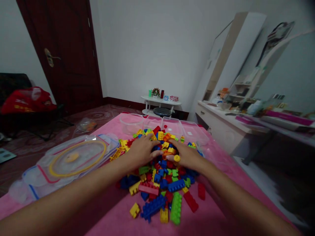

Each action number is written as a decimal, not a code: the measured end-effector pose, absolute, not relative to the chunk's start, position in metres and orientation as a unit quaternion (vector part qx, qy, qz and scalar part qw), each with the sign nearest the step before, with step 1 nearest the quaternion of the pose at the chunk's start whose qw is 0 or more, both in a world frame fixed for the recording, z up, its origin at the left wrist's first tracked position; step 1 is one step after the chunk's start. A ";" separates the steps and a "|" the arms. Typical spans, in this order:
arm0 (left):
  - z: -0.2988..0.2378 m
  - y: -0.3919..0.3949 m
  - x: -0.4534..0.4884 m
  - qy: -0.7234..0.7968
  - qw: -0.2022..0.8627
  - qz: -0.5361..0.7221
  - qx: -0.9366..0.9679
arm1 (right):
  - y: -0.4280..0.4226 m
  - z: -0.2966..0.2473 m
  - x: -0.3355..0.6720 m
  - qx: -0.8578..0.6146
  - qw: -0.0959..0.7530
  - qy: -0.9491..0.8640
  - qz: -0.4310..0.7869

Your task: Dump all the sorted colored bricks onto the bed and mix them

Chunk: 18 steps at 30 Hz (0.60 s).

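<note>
A heap of toy building bricks (162,173) in red, blue, yellow, green and orange lies on a pink cloth (103,219). My left hand (142,149) rests on the heap's upper left, its fingers apart and its thumb pointing right. Opposite it, my right hand (185,154) reaches into the heap from the right, thumb and fingers apart. Orange and yellow bricks (169,151) lie between the two hands. A round yellow piece (176,158) shows against my right hand near the thumb; whether it is worn or loose I cannot tell. Some fingertips are hidden among bricks.
Clear plastic containers (172,126) stand in a row behind the heap. On the left lie stacked transparent lids (76,160) with coloured rims. Loose bricks, such as a green one (176,208), lie at the front. A white dresser (216,123) stands at right.
</note>
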<state>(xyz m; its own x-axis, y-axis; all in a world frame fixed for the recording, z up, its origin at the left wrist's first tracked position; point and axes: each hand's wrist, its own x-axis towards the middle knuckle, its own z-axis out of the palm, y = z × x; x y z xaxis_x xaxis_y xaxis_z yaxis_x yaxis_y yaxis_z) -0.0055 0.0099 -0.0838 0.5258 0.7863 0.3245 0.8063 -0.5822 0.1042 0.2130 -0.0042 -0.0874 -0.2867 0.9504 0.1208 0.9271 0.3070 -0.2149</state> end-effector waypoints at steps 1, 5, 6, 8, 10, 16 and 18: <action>-0.078 0.014 -0.003 -0.470 0.030 -0.179 -0.864 | 0.003 -0.077 0.218 -0.586 0.088 -0.802 0.067; -0.079 0.024 0.006 -0.474 0.052 -0.244 -0.844 | 0.046 -0.050 0.238 -0.606 0.053 -0.778 0.158; -0.085 0.026 0.007 -0.468 0.052 -0.253 -0.845 | 0.062 -0.048 0.241 -0.622 0.061 -0.761 0.175; -0.099 0.031 0.009 -0.461 0.028 -0.255 -0.850 | 0.096 -0.050 0.243 -0.659 0.086 -0.727 0.175; -0.111 0.033 0.010 -0.464 -0.011 -0.250 -0.850 | 0.132 -0.060 0.241 -0.677 0.109 -0.714 0.143; -0.116 0.032 0.012 -0.468 -0.059 -0.267 -0.840 | 0.218 -0.103 0.220 -0.642 0.118 -0.743 0.145; -0.115 0.032 0.013 -0.473 -0.062 -0.273 -0.836 | 0.234 -0.112 0.215 -0.623 0.110 -0.755 0.170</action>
<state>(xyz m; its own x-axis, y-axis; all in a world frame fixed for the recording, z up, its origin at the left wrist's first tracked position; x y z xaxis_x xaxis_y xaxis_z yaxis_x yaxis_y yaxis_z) 0.0129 0.0320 -0.1146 0.4040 0.8239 0.3974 0.7558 -0.5454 0.3623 0.2152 0.2341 -0.1120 -0.1993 0.9789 -0.0460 0.9037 0.1655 -0.3949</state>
